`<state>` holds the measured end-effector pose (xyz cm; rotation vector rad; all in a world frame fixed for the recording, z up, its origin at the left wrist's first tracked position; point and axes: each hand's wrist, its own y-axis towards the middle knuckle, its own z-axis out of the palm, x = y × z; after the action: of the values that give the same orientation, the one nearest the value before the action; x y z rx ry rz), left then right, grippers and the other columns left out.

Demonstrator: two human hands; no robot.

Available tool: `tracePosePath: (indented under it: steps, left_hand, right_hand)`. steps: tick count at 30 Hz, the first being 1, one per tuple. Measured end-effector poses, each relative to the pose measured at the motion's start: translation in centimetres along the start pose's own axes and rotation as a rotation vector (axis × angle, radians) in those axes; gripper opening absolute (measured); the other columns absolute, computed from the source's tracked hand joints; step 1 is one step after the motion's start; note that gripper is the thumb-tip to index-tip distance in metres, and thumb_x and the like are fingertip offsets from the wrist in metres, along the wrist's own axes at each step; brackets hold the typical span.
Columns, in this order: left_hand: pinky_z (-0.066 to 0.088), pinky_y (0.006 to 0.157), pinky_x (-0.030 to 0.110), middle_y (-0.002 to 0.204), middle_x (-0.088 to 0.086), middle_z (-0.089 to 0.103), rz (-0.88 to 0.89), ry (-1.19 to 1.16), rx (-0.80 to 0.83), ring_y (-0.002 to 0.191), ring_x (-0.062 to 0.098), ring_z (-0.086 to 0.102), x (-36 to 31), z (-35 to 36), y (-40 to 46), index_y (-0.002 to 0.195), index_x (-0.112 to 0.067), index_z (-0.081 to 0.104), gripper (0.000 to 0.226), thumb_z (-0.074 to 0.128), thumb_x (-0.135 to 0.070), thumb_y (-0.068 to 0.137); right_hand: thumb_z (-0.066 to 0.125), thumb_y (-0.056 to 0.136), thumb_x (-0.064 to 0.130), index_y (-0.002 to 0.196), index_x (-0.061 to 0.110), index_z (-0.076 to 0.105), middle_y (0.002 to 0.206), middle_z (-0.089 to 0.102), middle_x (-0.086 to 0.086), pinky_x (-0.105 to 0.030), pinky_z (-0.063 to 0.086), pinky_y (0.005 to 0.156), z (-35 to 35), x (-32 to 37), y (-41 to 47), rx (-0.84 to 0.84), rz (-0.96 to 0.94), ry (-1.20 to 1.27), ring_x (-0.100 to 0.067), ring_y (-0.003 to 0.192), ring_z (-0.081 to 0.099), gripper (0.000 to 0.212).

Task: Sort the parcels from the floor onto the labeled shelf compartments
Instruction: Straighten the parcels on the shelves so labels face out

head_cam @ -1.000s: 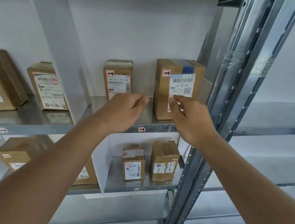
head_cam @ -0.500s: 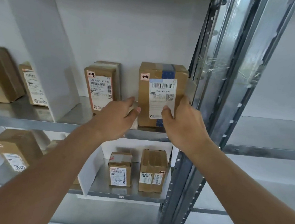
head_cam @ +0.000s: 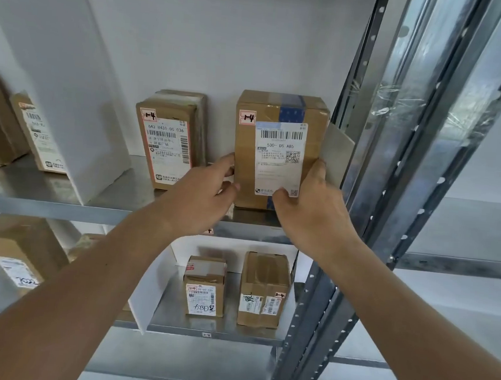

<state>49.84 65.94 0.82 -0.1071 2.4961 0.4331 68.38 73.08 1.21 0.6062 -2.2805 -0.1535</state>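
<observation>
On upper metal shelf [head_cam: 42, 202], L hand [head_cam: 203, 197] & R hand [head_cam: 308, 207] grip sides of upright brown cardboard parcel w/ white label [head_cam: 264, 154], fingers curled round edges; smaller taped brown parcel [head_cam: 168, 143] just beside, grey steel upright [head_cam: 398, 148] close on right.

The held parcel [head_cam: 277, 149] reads "530- D5 A85", tagged "1-4".

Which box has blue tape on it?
The tall box that both hands grip on the upper shelf, marked 1-4. Blue tape runs over its top. The box beside it and the two boxes below show none.
</observation>
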Motion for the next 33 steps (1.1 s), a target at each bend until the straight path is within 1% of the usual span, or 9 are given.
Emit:
tracePosePath:
  steps: [5, 9, 11, 14, 18, 23, 26, 29, 33]
  left_hand:
    - [0.041, 0.12, 0.043, 0.154, -0.009, 0.054, -0.023, 0.004, 0.028, 0.137, 0.018, 0.057, 1.0, -0.3, 0.8, 0.159, -0.036, 0.028, 0.056, 0.047, -0.02, 0.108]
    - [0.042, 0.118, 0.041, 0.151, -0.012, 0.055, -0.032, 0.007, 0.039, 0.133, 0.015, 0.058, 1.4, -0.6, 1.5, 0.16, -0.035, 0.026, 0.06, 0.048, -0.018, 0.107]
    - [0.042, 0.118, 0.042, 0.151, -0.012, 0.055, -0.034, 0.012, 0.045, 0.134, 0.016, 0.057, 1.6, -0.6, 1.7, 0.16, -0.037, 0.025, 0.061, 0.048, -0.018, 0.106]
    - [0.041, 0.119, 0.045, 0.154, -0.013, 0.052, -0.037, 0.016, 0.059, 0.135, 0.019, 0.057, 1.8, -0.6, 1.9, 0.16, -0.041, 0.021, 0.064, 0.049, -0.02, 0.106]
    - [0.042, 0.116, 0.038, 0.152, -0.012, 0.053, -0.043, 0.009, 0.055, 0.129, 0.017, 0.06, 1.8, -0.7, 2.0, 0.159, -0.039, 0.027, 0.058, 0.05, -0.024, 0.107]
    - [0.043, 0.112, 0.036, 0.154, -0.001, 0.052, -0.079, 0.068, 0.032, 0.136, 0.021, 0.055, 1.5, -0.9, 1.2, 0.161, -0.023, 0.03, 0.057, 0.048, -0.039, 0.108]
    - [0.042, 0.114, 0.037, 0.155, 0.002, 0.052, -0.103, 0.099, -0.004, 0.138, 0.021, 0.054, 1.4, -1.0, -0.4, 0.163, -0.021, 0.029, 0.062, 0.047, -0.042, 0.108]
    - [0.042, 0.117, 0.038, 0.156, -0.003, 0.052, -0.09, 0.027, -0.05, 0.14, 0.016, 0.052, 1.2, -1.0, -2.7, 0.159, -0.022, 0.039, 0.055, 0.051, -0.036, 0.108]
    - [0.04, 0.097, 0.004, 0.148, -0.006, 0.058, -0.075, -0.037, -0.1, 0.132, 0.005, 0.055, 0.9, -0.8, -5.8, 0.154, -0.021, 0.049, 0.05, 0.057, -0.029, 0.105]
  right_hand:
    - [0.061, 0.098, 0.028, 0.142, 0.008, 0.033, 0.131, 0.063, -0.009, -0.033, 0.058, 0.076, 0.8, 0.0, 1.1, -0.013, -0.017, 0.037, -0.03, 0.112, 0.065, 0.056]
    - [0.063, 0.098, 0.027, 0.142, 0.009, 0.034, 0.131, 0.062, -0.007, -0.009, 0.044, 0.056, 1.2, -0.2, 1.8, -0.016, -0.039, 0.045, -0.02, 0.102, 0.061, 0.056]
    - [0.063, 0.098, 0.026, 0.142, 0.009, 0.035, 0.132, 0.062, -0.007, -0.006, 0.042, 0.047, 1.3, -0.3, 2.1, -0.02, -0.046, 0.049, -0.016, 0.095, 0.054, 0.055]
    - [0.063, 0.098, 0.026, 0.142, 0.011, 0.035, 0.132, 0.061, -0.006, -0.002, 0.041, 0.046, 1.4, -0.4, 2.4, -0.019, -0.047, 0.043, -0.013, 0.09, 0.051, 0.054]
    - [0.062, 0.099, 0.025, 0.141, 0.01, 0.037, 0.131, 0.061, -0.007, 0.004, 0.035, 0.047, 1.4, -0.4, 2.4, -0.02, -0.048, 0.036, -0.009, 0.079, 0.048, 0.05]
    - [0.059, 0.1, 0.027, 0.136, 0.016, 0.042, 0.128, 0.064, -0.003, -0.005, 0.039, 0.046, 1.2, -0.4, 1.6, -0.009, -0.03, 0.039, -0.022, 0.102, 0.063, 0.041]
    - [0.056, 0.099, 0.028, 0.134, 0.018, 0.045, 0.12, 0.066, 0.0, -0.012, 0.039, 0.056, 1.2, -0.3, 0.2, 0.001, -0.044, 0.029, -0.022, 0.096, 0.063, 0.038]
    - [0.052, 0.098, 0.031, 0.124, 0.019, 0.052, 0.113, 0.068, -0.001, -0.026, 0.043, 0.06, 1.4, 0.0, -1.7, -0.018, -0.086, -0.009, -0.022, 0.086, 0.061, 0.029]
    - [0.049, 0.099, 0.031, 0.118, 0.019, 0.057, 0.101, 0.067, -0.001, -0.034, 0.049, 0.066, 2.2, 0.5, -4.3, -0.023, -0.115, -0.016, -0.023, 0.081, 0.062, 0.024]
